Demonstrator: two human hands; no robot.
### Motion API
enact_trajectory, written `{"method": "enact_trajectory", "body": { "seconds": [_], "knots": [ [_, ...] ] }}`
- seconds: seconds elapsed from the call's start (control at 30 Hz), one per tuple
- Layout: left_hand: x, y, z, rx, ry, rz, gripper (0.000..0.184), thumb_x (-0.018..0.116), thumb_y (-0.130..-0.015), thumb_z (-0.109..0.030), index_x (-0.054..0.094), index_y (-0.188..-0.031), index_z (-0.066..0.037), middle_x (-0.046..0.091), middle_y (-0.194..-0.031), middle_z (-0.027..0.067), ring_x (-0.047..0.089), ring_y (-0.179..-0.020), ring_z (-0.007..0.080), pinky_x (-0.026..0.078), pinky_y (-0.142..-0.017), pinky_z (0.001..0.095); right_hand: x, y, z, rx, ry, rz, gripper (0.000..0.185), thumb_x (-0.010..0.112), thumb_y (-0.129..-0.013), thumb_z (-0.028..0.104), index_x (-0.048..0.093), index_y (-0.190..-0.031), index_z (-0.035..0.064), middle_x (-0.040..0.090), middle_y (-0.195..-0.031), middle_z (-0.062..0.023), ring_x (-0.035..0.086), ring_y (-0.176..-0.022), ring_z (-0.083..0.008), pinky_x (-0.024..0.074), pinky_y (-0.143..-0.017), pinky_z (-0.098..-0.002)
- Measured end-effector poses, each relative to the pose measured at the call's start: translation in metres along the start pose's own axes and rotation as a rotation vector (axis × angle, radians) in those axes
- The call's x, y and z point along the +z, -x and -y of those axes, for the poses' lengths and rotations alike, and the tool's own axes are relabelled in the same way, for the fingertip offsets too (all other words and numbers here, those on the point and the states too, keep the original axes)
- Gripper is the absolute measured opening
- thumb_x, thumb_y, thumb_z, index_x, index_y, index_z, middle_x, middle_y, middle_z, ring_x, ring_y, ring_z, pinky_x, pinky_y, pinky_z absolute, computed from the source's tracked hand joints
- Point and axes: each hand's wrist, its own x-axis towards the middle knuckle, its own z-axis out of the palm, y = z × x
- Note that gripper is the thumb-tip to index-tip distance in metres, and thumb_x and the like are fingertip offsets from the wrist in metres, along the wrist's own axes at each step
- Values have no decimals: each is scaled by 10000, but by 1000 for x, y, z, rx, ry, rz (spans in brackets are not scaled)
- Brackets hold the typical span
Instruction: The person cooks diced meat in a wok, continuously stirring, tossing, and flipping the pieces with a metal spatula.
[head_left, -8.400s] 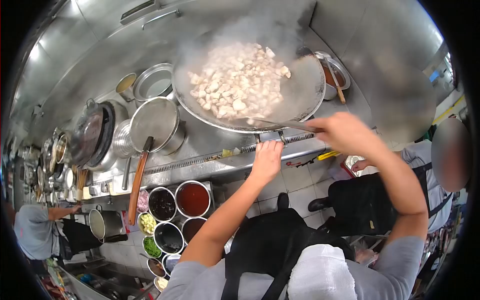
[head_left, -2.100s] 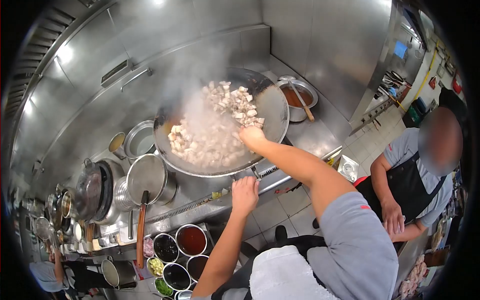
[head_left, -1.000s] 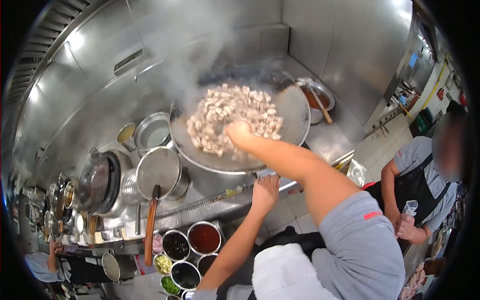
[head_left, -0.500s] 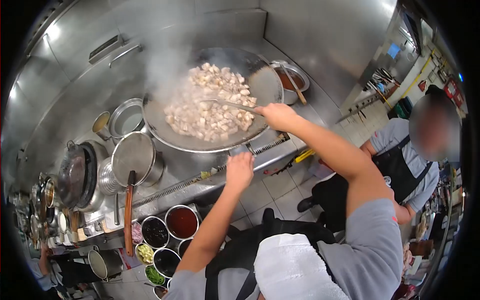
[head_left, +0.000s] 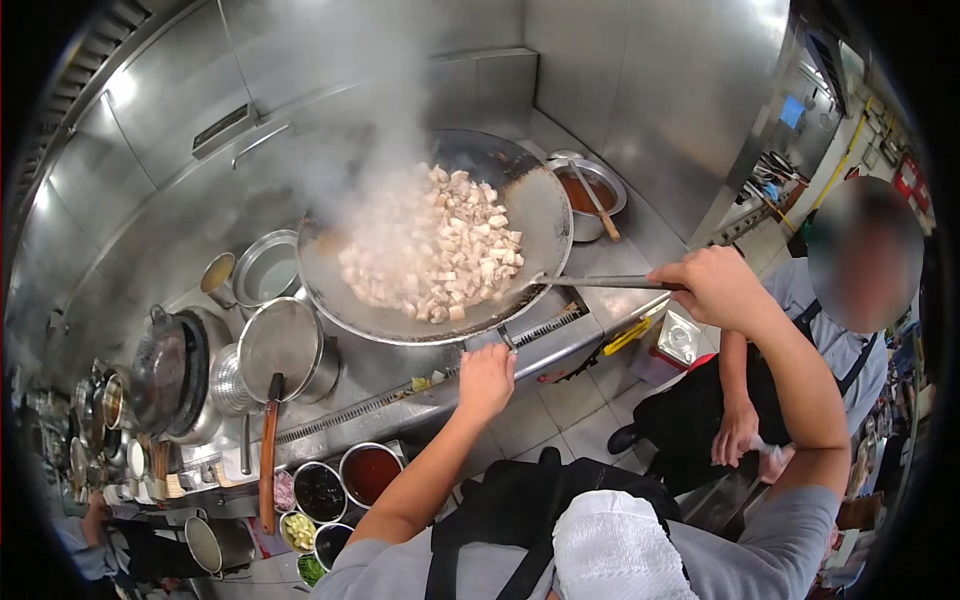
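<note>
A large wok (head_left: 545, 215) on the stove holds many pale cubes of food (head_left: 460, 240), with steam rising over their left side. My right hand (head_left: 712, 285) is closed round the end of a long metal utensil (head_left: 600, 282), whose other end reaches the wok's right front rim. My left hand (head_left: 487, 378) is at the front of the wok, its fingers curled at the metal handle (head_left: 508, 338) below the rim. A folded cloth partly covers that handle's surroundings from no side; its grip is partly hidden by my fingers.
A pot of reddish-brown sauce (head_left: 590, 195) with a ladle stands behind right. Left are a strainer over a pot (head_left: 280, 350), a wooden-handled tool (head_left: 269, 460) and metal lids (head_left: 165, 370). Sauce containers (head_left: 368, 475) stand front left. A co-worker (head_left: 850, 330) stands at right.
My right hand has drawn back from over the wok to the right, bringing the utensil to the rim. My left hand stays at the handle. The co-worker's hands have come into fuller view.
</note>
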Motion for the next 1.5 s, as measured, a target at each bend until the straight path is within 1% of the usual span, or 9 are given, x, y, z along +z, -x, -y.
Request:
{"method": "enact_trajectory", "body": {
  "seconds": [0.17,0.3,0.53,0.77,0.97,1.07,1.27,1.33,1.5],
  "knots": [
    [1,-6,-3,-39,6,-11,231,668,-1049,-307,658,-1009,-80,707,-915,146,691,-860,380,481,-844,508,60,-78,35,-76,33,155,457,697,-901,71,755,-1339,185,800,-948,-143,790,-925,-357,628,-797,-482],
    [2,-9,-5,-48,-34,-13,228,684,-1037,-311,663,-986,-90,708,-907,136,694,-851,368,478,-833,500,146,-191,66,-121,-73,-16,211,653,-961,125,763,-1137,90,806,-998,-137,799,-988,-347,636,-854,-479],
    [2,-17,-17,-91,-41,3,230,710,-1015,-309,683,-966,-85,727,-897,143,702,-861,389,475,-819,511,205,-386,106,-123,-200,-312,187,659,-955,127,822,-1040,95,838,-1056,-127,816,-1019,-299,657,-829,-436],
    [7,-17,-24,-143,-69,1,240,721,-990,-306,684,-927,-78,749,-896,144,721,-865,382,489,-842,520,203,-293,63,-106,-351,-123,240,610,-983,102,783,-1148,81,812,-1109,-192,795,-1067,-365,637,-882,-486],
    [9,-14,-23,-173,-101,51,319,678,-1021,-364,691,-898,-69,755,-865,179,732,-856,414,506,-839,520,170,-156,-29,-129,-524,65,405,716,-855,31,742,-1256,84,799,-1098,-182,762,-1085,-394,604,-918,-501],
    [-1,-33,-34,-296,-173,345,406,576,-1036,-417,735,-967,-50,787,-932,243,767,-932,445,571,-917,587,176,-102,-54,-114,-632,19,398,695,-893,43,734,-1289,65,799,-1112,-188,760,-1084,-401,601,-940,-494],
    [10,-30,-28,-257,-172,309,410,568,-1060,-422,716,-989,-46,772,-916,251,756,-895,465,585,-826,597,267,-37,-32,50,-992,-155,508,721,-986,163,626,-1473,59,784,-1183,-229,761,-1113,-396,591,-983,-471],
    [11,-25,-27,-219,-141,232,398,588,-1067,-411,696,-945,-48,758,-877,249,744,-864,469,574,-788,604,267,-18,-17,154,-992,-77,508,716,-1031,242,605,-1504,92,762,-1189,-263,750,-1102,-437,583,-983,-491],
    [9,-23,-33,-248,-101,188,364,643,-1062,-379,685,-896,-57,740,-843,251,731,-829,473,563,-768,591,309,-18,-8,145,-924,-252,444,630,-1079,252,560,-1474,62,757,-1106,-292,720,-1076,-506,576,-918,-570]
  ]
}}
